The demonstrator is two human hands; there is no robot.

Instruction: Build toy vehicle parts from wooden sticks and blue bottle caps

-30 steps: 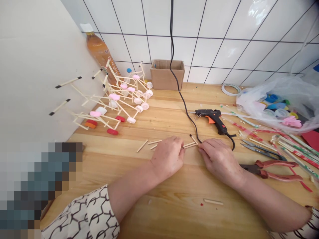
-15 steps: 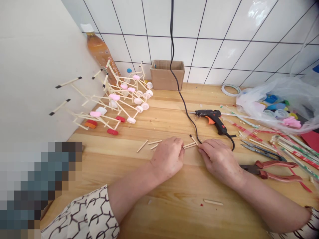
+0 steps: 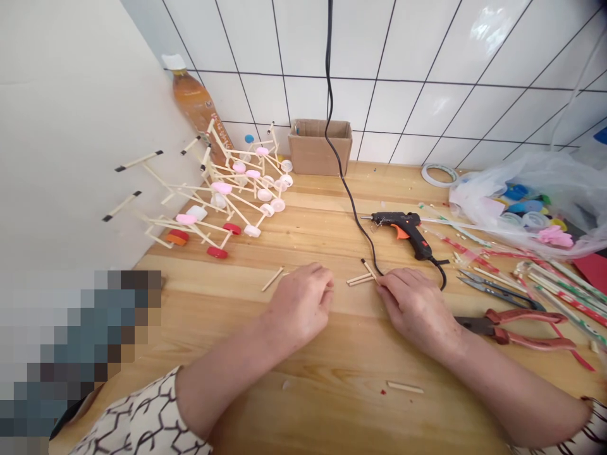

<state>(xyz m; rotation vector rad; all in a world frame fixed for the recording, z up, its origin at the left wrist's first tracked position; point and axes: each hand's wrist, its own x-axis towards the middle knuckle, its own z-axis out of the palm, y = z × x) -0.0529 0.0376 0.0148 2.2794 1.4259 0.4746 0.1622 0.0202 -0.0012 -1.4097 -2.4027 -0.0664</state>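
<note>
My right hand (image 3: 420, 306) rests on the table with its fingers closed at the near ends of short wooden sticks (image 3: 359, 279). One stick with a black tip (image 3: 368, 268) lies slanted across their ends. To the left, my left hand (image 3: 302, 303) is curled shut, apart from those sticks; whatever its fingertips hold is hidden. A loose wooden stick (image 3: 272, 279) lies just left of that hand, which mostly covers other sticks. Beyond my right hand lies a black glue gun (image 3: 403, 229) with an orange trigger, its nozzle pointing left.
Stick frames with bottle-cap wheels (image 3: 222, 189) stand at the left, before a drink bottle (image 3: 196, 104). A cardboard box (image 3: 320, 148) is against the tiles; a black cable (image 3: 348, 189) hangs down. Pliers (image 3: 521, 328), snips (image 3: 502, 291), tape (image 3: 440, 175) and a plastic bag (image 3: 478, 193) lie right.
My left hand has moved left, away from the sticks at my right fingertips, and now covers more of the loose sticks. My right hand has stayed nearly still.
</note>
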